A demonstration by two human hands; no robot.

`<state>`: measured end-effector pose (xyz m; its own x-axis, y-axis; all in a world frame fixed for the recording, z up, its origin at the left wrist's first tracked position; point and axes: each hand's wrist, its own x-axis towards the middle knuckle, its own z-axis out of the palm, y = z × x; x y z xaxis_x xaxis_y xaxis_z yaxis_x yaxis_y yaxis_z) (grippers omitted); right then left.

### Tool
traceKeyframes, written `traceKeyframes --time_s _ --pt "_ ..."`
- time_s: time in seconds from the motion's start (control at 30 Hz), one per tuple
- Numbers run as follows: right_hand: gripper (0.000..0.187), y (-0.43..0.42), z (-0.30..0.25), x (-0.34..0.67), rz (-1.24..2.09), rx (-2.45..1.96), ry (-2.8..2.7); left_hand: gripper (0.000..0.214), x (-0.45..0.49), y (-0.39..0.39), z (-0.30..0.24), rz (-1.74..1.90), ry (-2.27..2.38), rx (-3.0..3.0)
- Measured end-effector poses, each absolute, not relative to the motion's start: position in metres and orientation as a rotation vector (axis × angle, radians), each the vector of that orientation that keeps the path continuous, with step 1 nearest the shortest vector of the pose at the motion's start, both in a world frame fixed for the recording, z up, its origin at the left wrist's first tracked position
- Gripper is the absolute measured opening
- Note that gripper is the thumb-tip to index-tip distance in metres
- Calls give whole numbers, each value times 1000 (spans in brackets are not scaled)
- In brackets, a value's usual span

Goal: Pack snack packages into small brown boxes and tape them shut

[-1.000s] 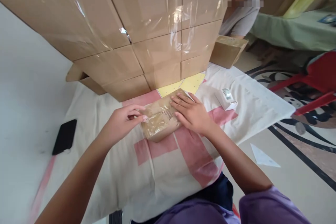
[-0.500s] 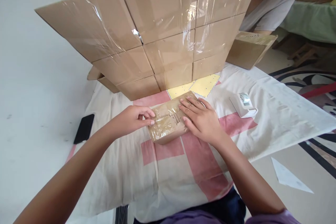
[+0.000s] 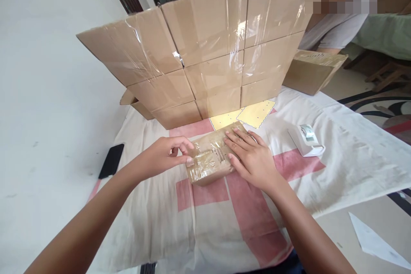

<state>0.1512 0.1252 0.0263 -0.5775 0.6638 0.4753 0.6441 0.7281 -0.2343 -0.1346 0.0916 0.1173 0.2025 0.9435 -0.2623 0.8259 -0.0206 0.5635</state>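
Observation:
A small brown cardboard box [image 3: 205, 154] lies on the cloth in front of me, with shiny clear tape and dark print on its top. My right hand [image 3: 252, 158] rests flat on the box's right part, fingers spread. At the box's left end is my left hand [image 3: 173, 154], its fingers bent and a small gap between thumb and forefinger. Their tips touch or nearly touch the box's edge; whether they hold any tape there I cannot make out.
A tall taped cardboard panel [image 3: 212, 51] stands behind the box, yellow paper sheets [image 3: 257, 113] at its foot. To the right sits a white tape dispenser [image 3: 308, 141]; a black phone [image 3: 111, 161] lies left. At far right, a person in a white sleeve [image 3: 343, 30] is beside another carton [image 3: 308, 72].
My view has shifted, so the scene sits lower and slightly to the right. Both hands keep nearly the same places on the box.

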Motion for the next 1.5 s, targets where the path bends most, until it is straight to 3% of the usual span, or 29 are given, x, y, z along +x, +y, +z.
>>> traceKeyframes --time_s 0.57,0.73,1.07,1.3,1.4,1.5 --pt "41 127 25 149 43 -968 -2360 33 -119 87 116 23 1832 2021" --pt "40 128 25 149 59 -964 -2356 40 -120 88 114 62 1850 1965" --pt "40 127 24 148 105 -965 -2334 34 -127 89 99 235 1844 1872" --pt "41 116 36 151 307 -1055 -2303 64 -132 81 74 414 1765 1726" --pt "54 121 34 163 479 -1034 -2157 63 -137 85 58 469 1712 1563" --pt "85 135 23 182 779 -951 -2015 64 -140 91 46 569 1650 1484"
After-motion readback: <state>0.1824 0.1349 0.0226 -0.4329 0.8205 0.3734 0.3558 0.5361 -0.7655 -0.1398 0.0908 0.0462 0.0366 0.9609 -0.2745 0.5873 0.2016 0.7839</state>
